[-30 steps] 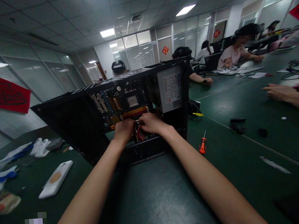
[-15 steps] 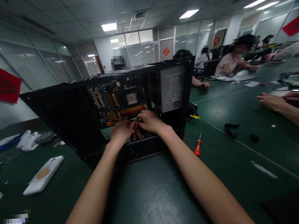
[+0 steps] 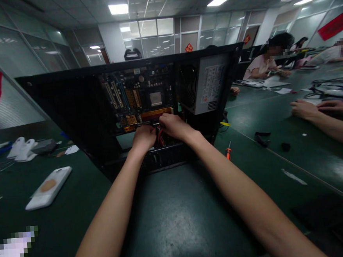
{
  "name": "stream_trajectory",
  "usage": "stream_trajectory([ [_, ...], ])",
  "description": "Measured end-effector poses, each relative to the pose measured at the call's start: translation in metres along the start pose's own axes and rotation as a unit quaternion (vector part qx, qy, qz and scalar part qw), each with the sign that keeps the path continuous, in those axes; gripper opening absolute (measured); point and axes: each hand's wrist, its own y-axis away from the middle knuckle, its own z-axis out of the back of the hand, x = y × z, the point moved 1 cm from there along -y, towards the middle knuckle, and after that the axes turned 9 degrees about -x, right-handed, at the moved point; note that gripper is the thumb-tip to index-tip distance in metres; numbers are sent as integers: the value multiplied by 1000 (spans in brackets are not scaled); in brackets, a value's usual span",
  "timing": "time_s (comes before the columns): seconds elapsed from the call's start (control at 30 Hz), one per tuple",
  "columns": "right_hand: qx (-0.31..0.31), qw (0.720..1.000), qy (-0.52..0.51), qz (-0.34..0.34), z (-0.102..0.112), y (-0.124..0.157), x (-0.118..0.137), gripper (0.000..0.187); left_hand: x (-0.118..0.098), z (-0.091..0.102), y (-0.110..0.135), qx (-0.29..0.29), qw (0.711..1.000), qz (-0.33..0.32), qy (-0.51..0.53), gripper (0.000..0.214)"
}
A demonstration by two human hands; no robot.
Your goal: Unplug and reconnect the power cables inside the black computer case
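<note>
Green table (image 3: 178,222) bears the black computer case (image 3: 70,112), open toward us; under its motherboard (image 3: 140,97) our left hand (image 3: 144,138) and right hand (image 3: 174,126) meet at the red cables (image 3: 160,135), fingers curled; whether they clasp a wire we cannot tell.

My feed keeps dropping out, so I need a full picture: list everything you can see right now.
computer case: one, black, open side facing the camera, mid-table
motherboard: one, dark with coloured slots, inside the case
power supply: one, grey, with fan, upper right of the case
cables: one bundle, red and black, low in the case
screwdriver: one, orange handle, on the table right of the case
phone-shaped slab: one, white, on the table at left
small parts: two, black, on the table at right
table: one, dark green
co-worker's hands: two, right edge
left hand: at the cables, grip hidden
right hand: at the cables, grip hidden
</note>
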Motion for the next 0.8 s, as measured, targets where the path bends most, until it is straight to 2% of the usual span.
stream_trajectory([
  [0.2, 52, 994, 79, 51, -1, -8, 6, 28, 1, 0, 3, 0, 1000, 10, 11, 31],
  [0.37, 68, 993, 91, 37, -6, -12, 5, 26, -2, 3, 8, 10, 1000, 23, 12, 31],
  [0.5, 68, 993, 90, 34, -7, -12, 3, 25, -5, 7, 14, -23, 999, 26, -17, 37],
  [0.63, 39, 995, 95, 7, -6, -10, 4, 22, -6, 10, 14, -61, 997, 28, -42, 37],
  [0.8, 32, 995, 57, -76, -7, -5, 1, 30, -3, 8, 1, -54, 998, 25, -22, 33],
])
